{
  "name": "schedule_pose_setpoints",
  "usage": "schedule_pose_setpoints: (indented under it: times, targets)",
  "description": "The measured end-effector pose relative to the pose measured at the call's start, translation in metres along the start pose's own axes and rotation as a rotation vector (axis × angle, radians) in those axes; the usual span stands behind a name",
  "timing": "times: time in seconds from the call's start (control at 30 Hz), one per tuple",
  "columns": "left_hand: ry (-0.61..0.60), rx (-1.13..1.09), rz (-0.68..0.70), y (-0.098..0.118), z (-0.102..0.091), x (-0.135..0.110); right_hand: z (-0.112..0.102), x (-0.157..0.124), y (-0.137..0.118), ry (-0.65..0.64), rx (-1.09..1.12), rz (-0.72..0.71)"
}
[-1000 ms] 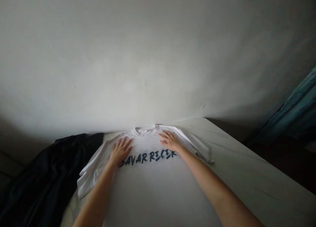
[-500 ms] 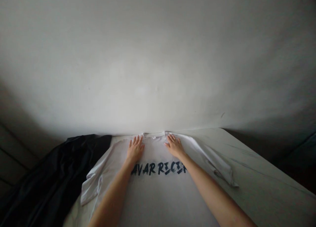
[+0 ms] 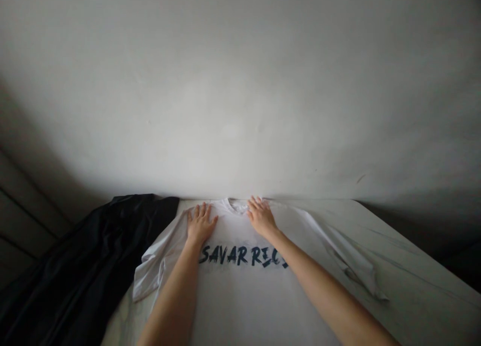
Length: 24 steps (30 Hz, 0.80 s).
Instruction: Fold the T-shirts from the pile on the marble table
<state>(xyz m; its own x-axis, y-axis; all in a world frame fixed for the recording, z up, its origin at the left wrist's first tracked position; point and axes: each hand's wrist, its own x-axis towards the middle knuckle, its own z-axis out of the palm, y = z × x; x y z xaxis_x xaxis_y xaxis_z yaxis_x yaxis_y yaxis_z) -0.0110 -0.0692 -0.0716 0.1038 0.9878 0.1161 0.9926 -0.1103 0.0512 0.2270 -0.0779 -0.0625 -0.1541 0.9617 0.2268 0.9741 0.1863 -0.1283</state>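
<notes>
- A white T-shirt is lying spread face up on a pale table, its collar pointing away from the person and sitting right at the table's far edge, against the wall; dark lettering is running across the chest.
- The left hand is pressing flat on the shirt's shoulder area just left of the collar, palm down, fingers stretched out and slightly spread, gripping nothing; its forearm is lying over the start of the lettering.
- The right hand is resting flat just right of the collar, fingers extended toward the wall, likewise clasping nothing; its forearm is covering the end of the print.
- The shirt's right sleeve is trailing out rumpled across the tabletop; the left sleeve is bunching near the table's left edge.
- A dark cloth is draping beside the left sleeve, touching the shirt's shoulder edge and hanging off to the left.
</notes>
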Motion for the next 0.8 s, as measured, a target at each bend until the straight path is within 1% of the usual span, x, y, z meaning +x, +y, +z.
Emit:
schedule_pose_setpoints:
  times: [0.03,0.07,0.1,0.17,0.23,0.33,0.43,0.57,0.63,0.7,0.8]
  targets:
    - [0.001,-0.003,0.002,0.0,0.0,0.0,0.003,0.006,-0.019,-0.046,0.071,-0.14]
    - [-0.002,-0.006,0.005,0.001,0.0,-0.001,0.007,0.013,-0.037,-0.111,0.134,-0.243]
    - [-0.006,-0.008,0.012,0.0,-0.001,-0.002,0.011,0.019,-0.053,-0.168,0.18,-0.313]
    - [-0.008,-0.008,0.026,-0.002,-0.002,-0.005,0.019,0.03,-0.077,-0.231,0.211,-0.368]
    - [0.008,-0.002,0.024,-0.006,-0.003,-0.008,0.024,0.039,-0.087,-0.22,0.187,-0.365]
    - [0.043,-0.006,-0.037,-0.013,-0.004,-0.01,0.028,0.046,-0.084,-0.19,0.13,-0.31]
    - [0.053,-0.019,-0.118,-0.018,-0.004,-0.01,0.029,0.049,-0.077,-0.199,0.098,-0.257]
    - [0.081,-0.037,-0.28,-0.026,-0.003,-0.009,0.03,0.05,-0.074,-0.208,0.086,-0.174]
    - [0.109,-0.039,-0.347,-0.032,-0.001,-0.009,0.03,0.05,-0.074,-0.209,0.082,-0.163]
    - [0.124,-0.032,-0.38,-0.036,-0.001,-0.01,0.03,0.05,-0.074,-0.205,0.085,-0.164]
    - [0.145,0.004,-0.419,-0.03,-0.005,-0.009,0.029,0.049,-0.074,-0.194,0.098,-0.174]
